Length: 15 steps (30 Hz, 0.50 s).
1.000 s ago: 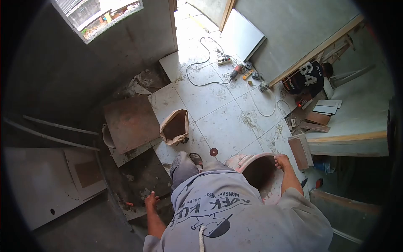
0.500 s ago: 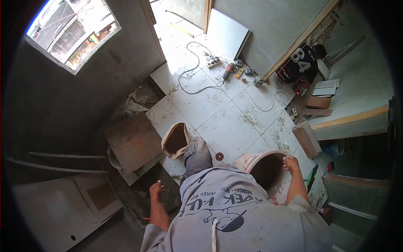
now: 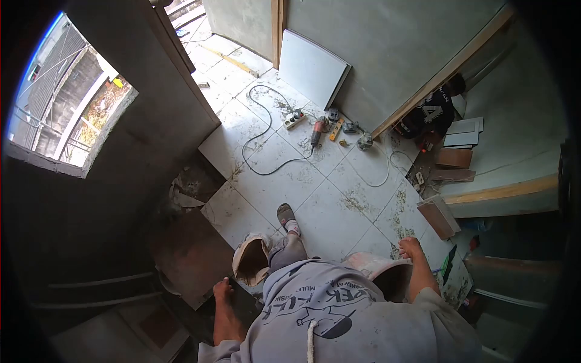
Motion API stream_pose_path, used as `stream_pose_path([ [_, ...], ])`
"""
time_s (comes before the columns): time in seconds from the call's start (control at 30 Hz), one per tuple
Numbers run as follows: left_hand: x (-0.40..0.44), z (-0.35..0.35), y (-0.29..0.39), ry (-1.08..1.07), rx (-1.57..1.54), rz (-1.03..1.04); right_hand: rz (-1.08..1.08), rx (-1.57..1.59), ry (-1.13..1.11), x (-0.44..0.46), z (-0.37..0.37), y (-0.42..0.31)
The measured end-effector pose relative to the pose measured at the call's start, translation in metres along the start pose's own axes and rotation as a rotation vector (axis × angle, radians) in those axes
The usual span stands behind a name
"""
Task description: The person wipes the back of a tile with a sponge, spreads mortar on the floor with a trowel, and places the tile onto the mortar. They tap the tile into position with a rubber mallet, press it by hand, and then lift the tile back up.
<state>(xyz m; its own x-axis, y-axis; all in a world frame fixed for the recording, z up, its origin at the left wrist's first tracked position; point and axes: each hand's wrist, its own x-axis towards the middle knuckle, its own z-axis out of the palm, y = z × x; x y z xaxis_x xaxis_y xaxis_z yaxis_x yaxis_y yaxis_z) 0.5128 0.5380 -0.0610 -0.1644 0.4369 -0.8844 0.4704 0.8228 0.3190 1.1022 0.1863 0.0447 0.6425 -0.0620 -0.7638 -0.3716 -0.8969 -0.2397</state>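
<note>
My right hand (image 3: 411, 248) is closed on the rim of a large pinkish bucket (image 3: 375, 264) at my right side. The bucket's dark inside shows below the hand, and my shirt hides part of it. My left hand (image 3: 223, 289) hangs low on the left with its fingers curled and apart, holding nothing. Near it stands a paper sack (image 3: 237, 261) with its top open, beside my leg. A brown square board (image 3: 187, 251) lies left of the sack. My sandalled foot (image 3: 287, 216) is on the white tiles.
Ahead on the tiles lie a red power tool (image 3: 316, 132), its cable, a power strip (image 3: 294, 119) and a yellow level (image 3: 336, 129). A white panel (image 3: 311, 69) leans on the wall. A co-worker (image 3: 428, 115) crouches at the right doorway, near tile pieces (image 3: 463, 132).
The view has moved forward toward the doorway. One foot has stepped out past the sack. The bucket has moved along with my right hand, and the red disc on the floor is now out of sight.
</note>
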Motion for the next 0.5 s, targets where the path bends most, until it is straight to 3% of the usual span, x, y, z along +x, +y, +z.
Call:
stream_pose_path([
  [0.1,0.011,0.027,0.089,0.049,-0.074,0.084,-0.069,0.002,0.019,0.043,-0.018,-0.05],
  [0.3,0.017,0.054,0.273,0.02,0.008,0.412,-0.255,0.32,0.129,0.042,-0.007,-0.161],
  [0.5,0.033,0.07,0.373,0.075,-0.021,0.464,0.052,0.11,-0.086,0.07,0.052,-0.168],
])
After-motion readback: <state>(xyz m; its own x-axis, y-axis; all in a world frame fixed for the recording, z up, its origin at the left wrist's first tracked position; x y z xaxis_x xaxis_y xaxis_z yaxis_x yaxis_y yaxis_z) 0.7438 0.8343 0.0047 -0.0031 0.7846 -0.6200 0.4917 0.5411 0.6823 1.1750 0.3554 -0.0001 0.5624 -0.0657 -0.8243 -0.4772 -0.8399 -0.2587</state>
